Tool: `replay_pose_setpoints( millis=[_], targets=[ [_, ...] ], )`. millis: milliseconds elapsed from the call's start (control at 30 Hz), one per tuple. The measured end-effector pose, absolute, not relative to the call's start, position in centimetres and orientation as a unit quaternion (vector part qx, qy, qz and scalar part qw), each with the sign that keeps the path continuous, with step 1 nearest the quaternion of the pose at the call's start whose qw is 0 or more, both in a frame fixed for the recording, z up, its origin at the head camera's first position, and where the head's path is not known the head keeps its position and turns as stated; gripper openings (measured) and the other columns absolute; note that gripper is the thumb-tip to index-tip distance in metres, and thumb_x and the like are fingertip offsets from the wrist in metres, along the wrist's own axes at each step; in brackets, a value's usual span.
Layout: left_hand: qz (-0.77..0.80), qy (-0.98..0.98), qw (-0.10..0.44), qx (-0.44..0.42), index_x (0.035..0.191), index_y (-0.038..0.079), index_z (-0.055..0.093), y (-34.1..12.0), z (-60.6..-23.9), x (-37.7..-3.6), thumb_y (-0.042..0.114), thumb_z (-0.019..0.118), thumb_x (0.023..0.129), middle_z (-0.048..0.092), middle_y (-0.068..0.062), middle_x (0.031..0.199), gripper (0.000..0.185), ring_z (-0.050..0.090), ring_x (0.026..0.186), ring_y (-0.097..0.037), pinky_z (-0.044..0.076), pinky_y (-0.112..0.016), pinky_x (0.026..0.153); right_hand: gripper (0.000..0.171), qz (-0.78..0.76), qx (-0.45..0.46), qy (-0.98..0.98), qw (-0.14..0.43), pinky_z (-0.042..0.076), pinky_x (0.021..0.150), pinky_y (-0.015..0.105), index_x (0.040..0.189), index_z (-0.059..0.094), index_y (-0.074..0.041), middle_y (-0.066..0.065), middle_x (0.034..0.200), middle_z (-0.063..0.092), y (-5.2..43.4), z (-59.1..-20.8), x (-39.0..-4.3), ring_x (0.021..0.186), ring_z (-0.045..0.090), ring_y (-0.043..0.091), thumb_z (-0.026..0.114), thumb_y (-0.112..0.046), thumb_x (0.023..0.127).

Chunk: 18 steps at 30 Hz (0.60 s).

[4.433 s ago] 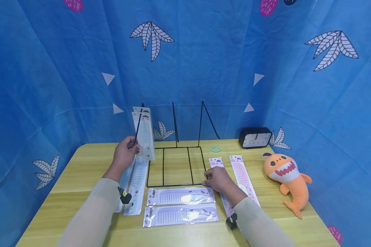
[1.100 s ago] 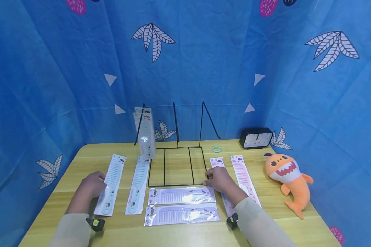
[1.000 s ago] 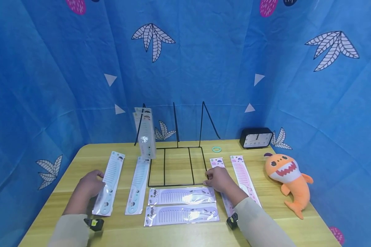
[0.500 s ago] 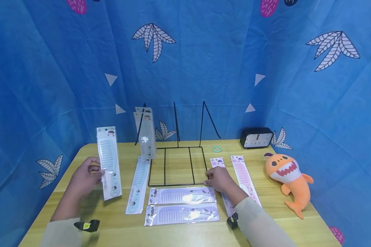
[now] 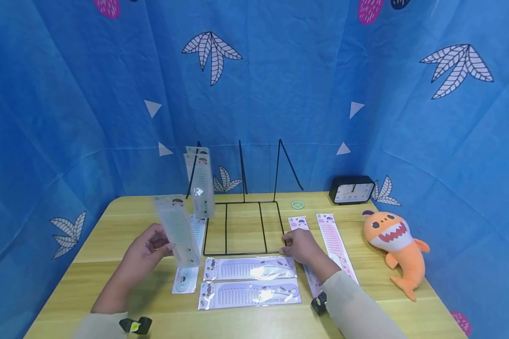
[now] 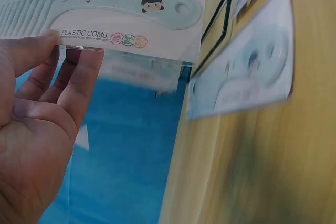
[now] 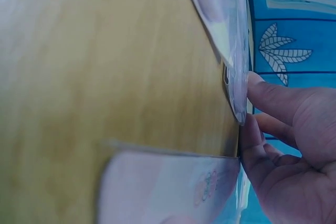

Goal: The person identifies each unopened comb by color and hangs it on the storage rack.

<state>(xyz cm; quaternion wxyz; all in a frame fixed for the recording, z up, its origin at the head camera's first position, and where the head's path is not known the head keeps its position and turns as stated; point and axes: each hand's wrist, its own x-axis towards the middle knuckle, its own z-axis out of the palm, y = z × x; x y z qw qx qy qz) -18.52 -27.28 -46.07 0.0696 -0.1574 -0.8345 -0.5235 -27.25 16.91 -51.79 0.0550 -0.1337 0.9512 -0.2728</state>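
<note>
My left hand (image 5: 141, 254) pinches a packaged pale green comb (image 5: 177, 230) between thumb and fingers, raised and tilted at the left of the table. "PLASTIC COMB" is printed on its card in the left wrist view. Below it another packaged green comb (image 5: 186, 281) lies flat, partly covered by the raised one. A black wire display rack (image 5: 226, 230) stands in the middle, and packaged green combs (image 5: 201, 188) hang on its left hook. My right hand (image 5: 303, 246) grips the rack's front right corner, thumb and fingers about the wire.
Two purple combs (image 5: 250, 270) in packets lie in front of the rack. Pink packaged combs (image 5: 333, 238) lie to its right, one partly under my right hand. Farther right are a teal hair tie (image 5: 297, 205), a black clock (image 5: 351, 189) and an orange shark plush (image 5: 396, 249).
My left hand went from the hanging combs to the leftmost green comb on the table, picked it up and carried it right towards the rack. The right hand stayed at the rack's corner.
</note>
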Motion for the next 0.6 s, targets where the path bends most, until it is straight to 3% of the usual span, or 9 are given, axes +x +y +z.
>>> replay_pose_setpoints(
  millis=[300,467,600],
  targets=[
    [-0.524,-0.837,0.033,-0.158,0.138,0.011,0.061,-25.2,-46.7,-18.8,-0.001,0.066,0.107,0.073,-0.017,0.132,0.034,0.075,0.114,-0.014,0.067,-0.026,0.089,0.051,-0.273,-0.132,0.951,0.056,0.025,0.060,0.025,0.070,0.044,-0.016,-0.005,0.065,0.033,16.9,-51.8,-27.2,0.063,0.033,0.012,0.088,-0.018,0.095],
    [-0.524,-0.838,0.028,-0.150,0.138,0.011,0.061,-24.9,-46.9,-19.0,0.000,0.065,0.107,0.072,-0.017,0.136,0.033,0.075,0.120,-0.031,0.066,-0.026,0.091,0.051,-0.274,-0.133,0.951,0.057,0.024,0.059,0.025,0.069,0.043,-0.016,-0.005,0.064,0.033,16.9,-51.8,-27.2,0.062,0.032,0.012,0.087,-0.017,0.095],
    [-0.525,-0.839,0.029,-0.139,0.138,0.013,0.061,-24.9,-46.8,-19.0,0.002,0.065,0.108,0.071,-0.018,0.141,0.033,0.073,0.125,-0.040,0.067,-0.028,0.091,0.041,-0.276,-0.126,0.951,0.058,0.027,0.061,0.026,0.073,0.053,-0.015,-0.005,0.067,0.037,16.9,-51.8,-27.1,0.065,0.037,0.013,0.088,-0.017,0.094]
  ],
)
